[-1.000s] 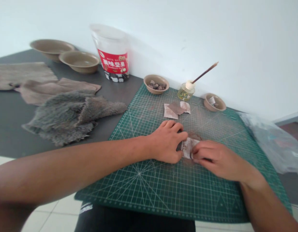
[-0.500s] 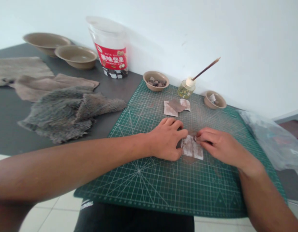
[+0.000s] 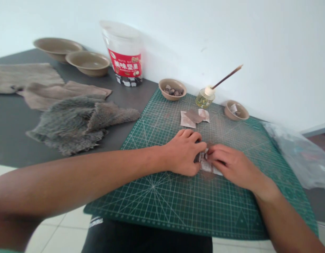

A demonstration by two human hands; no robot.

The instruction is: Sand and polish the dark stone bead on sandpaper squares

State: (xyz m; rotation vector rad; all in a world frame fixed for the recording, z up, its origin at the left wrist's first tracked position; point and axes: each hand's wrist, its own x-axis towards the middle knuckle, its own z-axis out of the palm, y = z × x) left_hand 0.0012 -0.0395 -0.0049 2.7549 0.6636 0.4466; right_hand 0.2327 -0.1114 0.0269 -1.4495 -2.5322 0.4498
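A small white, brown-smudged piece of paper or cloth (image 3: 206, 166) lies on the green cutting mat (image 3: 167, 203), partly hidden by both hands. At its left edge, my left hand (image 3: 184, 153) has its fingers curled, with thumb and index finger holding the piece down. Over the piece's right half, my right hand (image 3: 229, 163) is closed in a pinch, fingertips close to the left thumb. Something small and dark seems to be at those fingertips, too hidden to name. Behind the hands lie similar smudged pieces (image 3: 188, 119) with a brown patch (image 3: 194, 116) overlapping them.
Along the wall stand a bowl of dark pebble-like pieces (image 3: 172, 95), a glass jar with a brush (image 3: 204, 98) and a small bowl (image 3: 236, 114). Grey furry fabric (image 3: 70, 123), larger bowls (image 3: 92, 70) and a plastic tub (image 3: 125, 63) are left; a clear bag (image 3: 297, 154) lies right.
My right hand has moved left across the white piece, toward my left hand, and covers more of it. My left hand stays at its edge. The view has shifted slightly.
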